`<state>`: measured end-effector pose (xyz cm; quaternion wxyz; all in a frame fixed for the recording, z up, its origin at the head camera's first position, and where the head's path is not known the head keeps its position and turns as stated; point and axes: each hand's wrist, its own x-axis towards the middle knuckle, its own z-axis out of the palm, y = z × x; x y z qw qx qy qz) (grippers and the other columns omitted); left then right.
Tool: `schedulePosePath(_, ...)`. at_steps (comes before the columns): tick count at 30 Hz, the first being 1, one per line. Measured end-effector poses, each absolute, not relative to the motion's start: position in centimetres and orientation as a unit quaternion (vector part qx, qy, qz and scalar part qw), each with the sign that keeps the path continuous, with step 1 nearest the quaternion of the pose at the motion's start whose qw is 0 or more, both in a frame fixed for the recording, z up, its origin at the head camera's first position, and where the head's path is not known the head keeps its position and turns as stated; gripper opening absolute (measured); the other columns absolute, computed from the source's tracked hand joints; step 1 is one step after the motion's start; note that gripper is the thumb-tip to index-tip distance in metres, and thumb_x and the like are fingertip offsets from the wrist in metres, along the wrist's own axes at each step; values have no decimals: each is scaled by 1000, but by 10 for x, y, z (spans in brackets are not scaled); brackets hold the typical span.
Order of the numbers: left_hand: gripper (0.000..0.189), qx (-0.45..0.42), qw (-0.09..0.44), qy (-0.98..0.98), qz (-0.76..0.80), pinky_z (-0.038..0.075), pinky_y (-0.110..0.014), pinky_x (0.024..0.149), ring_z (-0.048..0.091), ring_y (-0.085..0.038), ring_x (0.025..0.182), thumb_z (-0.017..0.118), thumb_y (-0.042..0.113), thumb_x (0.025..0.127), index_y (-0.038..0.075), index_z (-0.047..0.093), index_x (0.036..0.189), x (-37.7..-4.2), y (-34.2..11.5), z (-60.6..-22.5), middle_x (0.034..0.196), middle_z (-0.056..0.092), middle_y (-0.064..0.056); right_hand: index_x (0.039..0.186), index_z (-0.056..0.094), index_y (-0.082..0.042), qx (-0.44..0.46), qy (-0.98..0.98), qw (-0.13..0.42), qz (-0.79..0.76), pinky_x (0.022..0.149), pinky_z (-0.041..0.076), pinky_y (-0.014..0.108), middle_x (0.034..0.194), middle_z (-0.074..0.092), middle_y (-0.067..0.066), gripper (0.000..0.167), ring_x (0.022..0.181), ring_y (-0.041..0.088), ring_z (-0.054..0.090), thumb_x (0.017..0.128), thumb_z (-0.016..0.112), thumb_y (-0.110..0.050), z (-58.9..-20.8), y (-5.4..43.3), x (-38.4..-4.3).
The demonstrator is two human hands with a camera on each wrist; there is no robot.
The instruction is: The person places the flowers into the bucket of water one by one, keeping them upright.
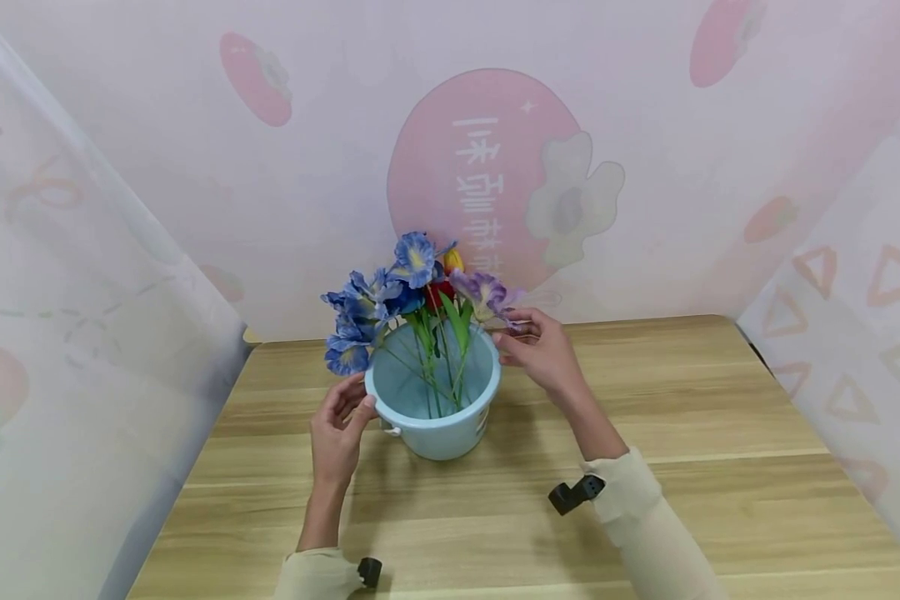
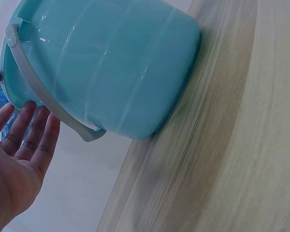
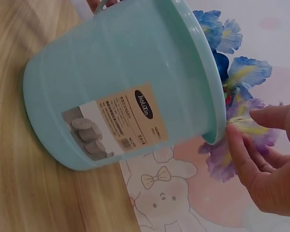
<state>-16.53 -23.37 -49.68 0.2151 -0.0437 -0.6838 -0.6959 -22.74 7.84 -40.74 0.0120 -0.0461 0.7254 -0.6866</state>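
Observation:
A light blue plastic bucket [image 1: 438, 437] stands upright on the table. Inside it lean artificial flowers: blue irises [image 1: 356, 312], a purple iris [image 1: 483, 293], a red bloom [image 1: 438, 293] and a yellow one [image 1: 453, 261]. At the bucket's left side, my left hand [image 1: 337, 433] touches the rim with loosely extended fingers. My right hand [image 1: 543, 354] is at the far right of the rim, beside the purple iris. In the right wrist view a fingertip meets the rim, with the thumb apart from it near the petals. The lower stems are partly hidden by the bucket wall.
The wooden table [image 1: 667, 500] meets a printed backdrop [image 1: 330, 167] just behind the flowers. The bucket's grey carrying handle [image 2: 43, 96] hangs down against its side. A paper label [image 3: 116, 125] is stuck on the outer wall.

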Motion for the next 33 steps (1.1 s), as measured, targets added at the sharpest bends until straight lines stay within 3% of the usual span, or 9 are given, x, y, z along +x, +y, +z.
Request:
schedulePosePath(7, 39, -43, 213, -687, -694, 66, -22, 76, 75, -8, 101, 70, -4, 100, -5, 65, 139, -166, -234, -497, 124, 71, -23, 145, 56, 2, -38, 719, 16, -693, 85, 68, 34, 124, 66, 20, 51, 108, 25, 73, 99, 75, -9, -410, 91, -220)
schedulePosePath(12, 39, -44, 214, -686, -694, 66, -22, 76, 75, -8, 101, 70, -4, 100, -6, 65, 138, -167, -234, -497, 122, 72, -16, 144, 58, 2, -36, 717, 16, -696, 85, 69, 35, 120, 67, 15, 49, 112, 32, 74, 100, 76, -10, -413, 98, -217)
schedulePosePath(16, 39, -44, 215, -685, -694, 66, -22, 76, 75, -7, 100, 70, -5, 100, -6, 65, 138, -167, -234, -497, 120, 73, -11, 144, 58, 1, -34, 717, 16, -696, 87, 68, 37, 120, 67, 15, 49, 106, 25, 75, 100, 76, -10, -414, 104, -212)
schedulePosePath(20, 39, -43, 214, -686, -694, 66, -22, 76, 75, -7, 101, 70, -4, 100, -6, 65, 138, -166, -234, -497, 122, 72, -17, 145, 57, 0, -38, 727, 17, -685, 89, 68, 37, 123, 66, 17, 49, 101, 15, 74, 101, 75, -11, -416, 111, -208)
schedulePosePath(26, 39, -45, 215, -685, -694, 66, -22, 76, 75, -7, 101, 69, -5, 100, -6, 65, 139, -166, -234, -497, 125, 70, -27, 145, 57, 0, -42, 734, 16, -678, 88, 68, 37, 125, 65, 18, 49, 102, 15, 74, 101, 75, -13, -420, 121, -202)
schedulePosePath(33, 39, -43, 216, -688, -691, 66, -22, 75, 75, -7, 100, 70, -4, 100, -6, 65, 138, -166, -234, -498, 124, 71, -24, 145, 57, 0, -41, 752, 11, -658, 90, 68, 38, 129, 65, 21, 47, 105, 15, 73, 103, 73, -13, -425, 137, -194)
